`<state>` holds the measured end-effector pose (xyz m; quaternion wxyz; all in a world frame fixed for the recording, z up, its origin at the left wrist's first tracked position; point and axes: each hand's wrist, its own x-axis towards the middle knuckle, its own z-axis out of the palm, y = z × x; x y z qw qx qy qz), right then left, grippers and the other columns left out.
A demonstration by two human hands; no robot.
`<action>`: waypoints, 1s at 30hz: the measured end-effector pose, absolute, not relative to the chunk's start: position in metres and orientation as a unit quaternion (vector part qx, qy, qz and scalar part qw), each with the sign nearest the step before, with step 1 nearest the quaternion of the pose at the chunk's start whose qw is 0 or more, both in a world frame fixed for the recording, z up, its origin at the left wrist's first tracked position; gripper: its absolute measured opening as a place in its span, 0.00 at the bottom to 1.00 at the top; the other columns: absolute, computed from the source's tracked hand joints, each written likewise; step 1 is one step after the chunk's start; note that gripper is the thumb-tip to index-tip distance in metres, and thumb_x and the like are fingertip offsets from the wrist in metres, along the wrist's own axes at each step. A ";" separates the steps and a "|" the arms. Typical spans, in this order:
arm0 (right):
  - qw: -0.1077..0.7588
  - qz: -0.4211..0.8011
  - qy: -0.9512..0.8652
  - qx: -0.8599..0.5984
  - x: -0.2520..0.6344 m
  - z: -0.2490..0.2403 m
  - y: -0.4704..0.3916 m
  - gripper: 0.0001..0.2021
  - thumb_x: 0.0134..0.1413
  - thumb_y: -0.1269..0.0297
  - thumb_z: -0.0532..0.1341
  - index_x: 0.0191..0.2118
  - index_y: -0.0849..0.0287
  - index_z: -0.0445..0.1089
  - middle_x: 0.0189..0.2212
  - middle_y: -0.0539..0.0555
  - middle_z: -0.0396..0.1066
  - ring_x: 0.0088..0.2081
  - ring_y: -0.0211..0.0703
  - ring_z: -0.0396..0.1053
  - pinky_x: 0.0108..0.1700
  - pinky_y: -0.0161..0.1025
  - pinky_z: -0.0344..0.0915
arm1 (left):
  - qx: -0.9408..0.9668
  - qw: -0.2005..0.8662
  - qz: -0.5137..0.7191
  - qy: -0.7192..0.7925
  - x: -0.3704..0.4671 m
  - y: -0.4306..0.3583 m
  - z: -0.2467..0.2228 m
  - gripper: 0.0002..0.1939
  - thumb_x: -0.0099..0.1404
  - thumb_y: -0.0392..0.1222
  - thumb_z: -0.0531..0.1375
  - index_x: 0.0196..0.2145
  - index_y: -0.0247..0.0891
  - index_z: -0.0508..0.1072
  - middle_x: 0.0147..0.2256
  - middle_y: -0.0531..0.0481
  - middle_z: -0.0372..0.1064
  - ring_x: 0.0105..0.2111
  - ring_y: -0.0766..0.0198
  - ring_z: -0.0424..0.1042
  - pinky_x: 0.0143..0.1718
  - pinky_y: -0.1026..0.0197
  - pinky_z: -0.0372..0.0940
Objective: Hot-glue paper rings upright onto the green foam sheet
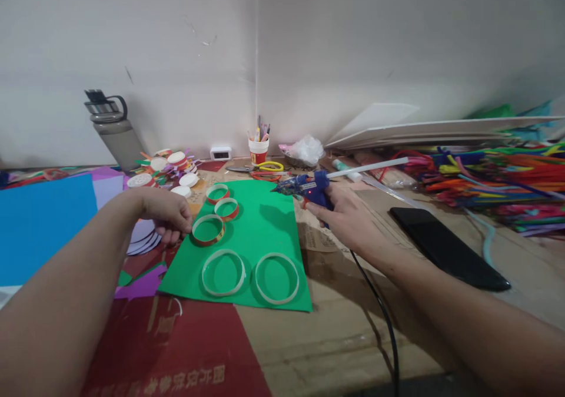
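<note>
My right hand (339, 217) is wrapped around a blue hot glue gun (311, 188), whose nozzle points left above a green sheet (260, 226). A long white glue stick (371, 166) sticks out of its back. My left hand (170, 215) has its fingers curled at the sheet's left edge, right beside a red-and-gold paper ring (208, 230); whether it touches the ring or holds anything is hidden. Two smaller red-edged rings (226, 209) stand farther back on the sheet. Nearer me are two wider pale rings, one left (223, 273) and one right (277, 278).
A black phone (448, 247) lies right of my right hand, and the gun's black cord (386, 314) runs to the front edge. At the back are a grey bottle (115, 132), a pen cup (258, 149) and yellow-handled scissors (269, 166). Colourful pipe cleaners (507, 179) are heaped at right.
</note>
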<state>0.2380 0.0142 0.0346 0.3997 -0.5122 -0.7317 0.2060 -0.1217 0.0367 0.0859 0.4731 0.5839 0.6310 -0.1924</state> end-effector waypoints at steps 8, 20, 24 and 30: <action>0.402 0.209 -0.731 -0.510 0.238 0.032 0.015 0.17 0.55 0.54 0.60 0.48 0.54 0.72 0.43 0.57 0.77 0.44 0.56 0.72 0.47 0.51 0.66 | 0.602 0.386 -0.164 0.680 -0.136 0.041 0.090 0.13 0.47 0.50 0.66 0.16 0.39 0.74 0.20 0.45 0.72 0.22 0.60 0.71 0.22 0.62 0.64; 0.380 0.201 -0.736 -0.523 0.235 0.031 0.015 0.15 0.55 0.56 0.60 0.47 0.53 0.72 0.42 0.56 0.77 0.43 0.57 0.73 0.43 0.51 0.70 | 0.585 0.315 -0.186 0.724 -0.130 0.047 0.080 0.10 0.46 0.43 0.66 0.15 0.37 0.71 0.19 0.46 0.70 0.22 0.57 0.71 0.28 0.58 0.67; 0.379 0.204 -0.732 -0.528 0.235 0.031 0.016 0.15 0.55 0.54 0.60 0.46 0.53 0.72 0.41 0.56 0.77 0.42 0.56 0.73 0.43 0.51 0.70 | 0.646 0.175 -0.077 0.739 -0.118 0.055 0.086 0.15 0.55 0.50 0.60 0.20 0.36 0.72 0.25 0.43 0.74 0.27 0.57 0.74 0.33 0.58 0.67; 0.394 0.220 -0.730 -0.513 0.237 0.031 0.016 0.16 0.55 0.54 0.60 0.47 0.53 0.72 0.42 0.56 0.77 0.43 0.56 0.72 0.45 0.50 0.68 | 0.796 0.121 -0.046 0.591 -0.076 0.048 0.087 0.22 0.54 0.57 0.62 0.41 0.40 0.79 0.41 0.47 0.77 0.38 0.57 0.74 0.37 0.61 0.63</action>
